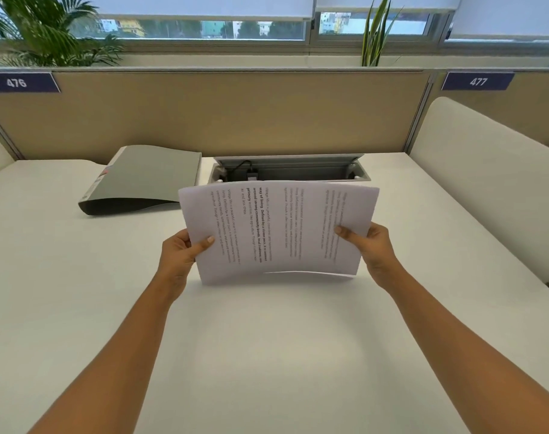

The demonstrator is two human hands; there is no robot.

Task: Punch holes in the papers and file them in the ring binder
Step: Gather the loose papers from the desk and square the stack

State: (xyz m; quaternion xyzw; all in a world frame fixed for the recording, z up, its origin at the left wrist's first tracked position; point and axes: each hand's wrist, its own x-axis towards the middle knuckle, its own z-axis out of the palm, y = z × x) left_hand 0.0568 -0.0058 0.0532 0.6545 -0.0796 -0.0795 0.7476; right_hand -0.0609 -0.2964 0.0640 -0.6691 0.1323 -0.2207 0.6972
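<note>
Head view: tray (359, 173) partly behind papers (276, 230)

- You sit at a wide white desk top (79, 292) in even daylight.
- Facing you is a tan fabric partition panel (235, 114) with dark blue number signs, 476 (19, 82) and 477 (478, 81).
- A grey metal cable tray (292, 172) lies open at the desk's far edge.
- A cream curved side divider (473, 183) rises on your right.
- Beyond the partition are windows (220, 28) under white roller blinds (204, 4), a green palm plant (48, 29) on the left and a slim-leaved plant (376, 32) on the right.
</note>
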